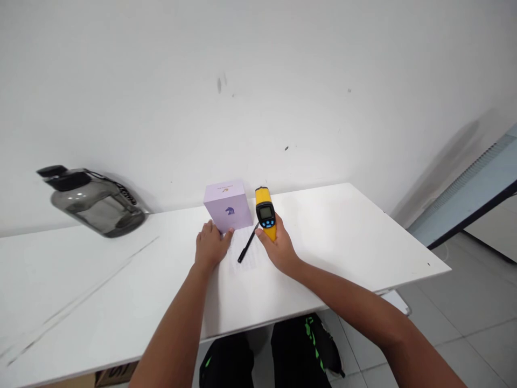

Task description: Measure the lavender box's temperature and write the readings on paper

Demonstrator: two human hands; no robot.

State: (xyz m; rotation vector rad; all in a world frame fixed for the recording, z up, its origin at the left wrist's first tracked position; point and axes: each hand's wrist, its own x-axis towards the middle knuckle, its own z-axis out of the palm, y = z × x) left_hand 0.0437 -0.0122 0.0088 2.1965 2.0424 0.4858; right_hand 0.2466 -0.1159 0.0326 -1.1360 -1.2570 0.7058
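My right hand (283, 247) is wrapped around the handle of a yellow and black infrared thermometer (265, 213), held upright with its small screen and blue buttons facing me. My left hand (212, 245) rests at the lower left corner of a lilac box (228, 207); its fingers and thumb are spread around that corner, apparently touching it. The box bears a dark horse-head mark on its front. Between my hands a black pen (247, 245) lies slantwise on a printed white paper (244, 256), its far tip close to my right thumb.
A grey translucent water bottle (97, 202) with a black cap and strap is at the back left, by the white wall (258, 97). The white table (343, 242) ends at the right, where a grey-blue panel (464, 188) stands beyond. Below is tiled floor (456, 318).
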